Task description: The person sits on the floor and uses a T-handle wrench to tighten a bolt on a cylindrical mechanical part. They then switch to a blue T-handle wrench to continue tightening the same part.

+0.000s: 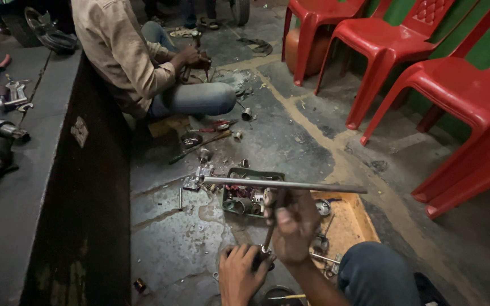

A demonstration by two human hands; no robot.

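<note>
The scene is viewed from a single head-worn camera, tilted steeply downward and forward. The floor (290, 141) is seen from close above, and the red chairs (426, 68) are caught farther ahead.

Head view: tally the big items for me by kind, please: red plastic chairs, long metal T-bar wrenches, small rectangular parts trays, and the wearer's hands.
Red plastic chairs: 3
Long metal T-bar wrench: 1, gripped on its stem by the right hand
Small rectangular parts tray: 1
Wearer's hands: 2, the left hand at the tool's lower end
Total: 7
</note>
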